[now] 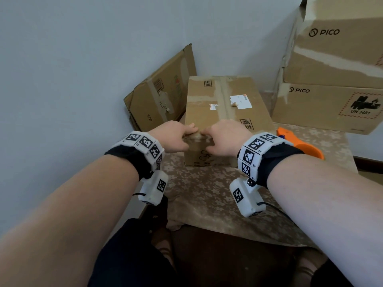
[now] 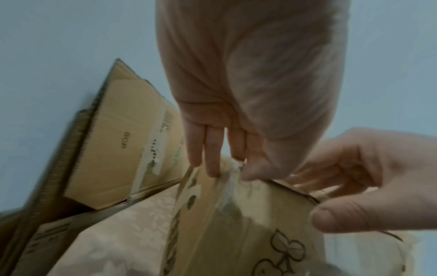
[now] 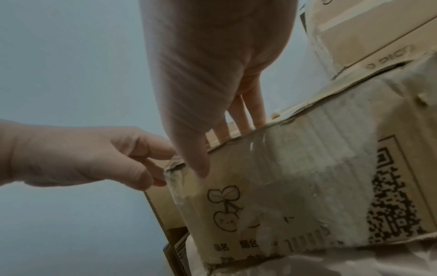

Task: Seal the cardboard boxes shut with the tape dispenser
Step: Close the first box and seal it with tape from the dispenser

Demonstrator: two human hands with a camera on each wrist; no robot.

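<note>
A worn brown cardboard box (image 1: 226,108) stands closed on the table, with clear tape along its top seam. Both hands are at its near top edge. My left hand (image 1: 189,137) lays its fingers on the top and its thumb on the front face, pressing the tape end at the edge (image 2: 232,168). My right hand (image 1: 209,140) does the same just to the right, fingers flat on top, thumb (image 3: 201,168) on the front face by the cherry drawing. The orange tape dispenser (image 1: 306,148) lies on the table right of the box, partly hidden by my right wrist.
A flattened carton (image 1: 159,94) leans against the wall left of the box. Two large PICO boxes (image 1: 331,106) are stacked at the right rear. The table carries a floral cloth (image 1: 207,193); its front edge is near my knees.
</note>
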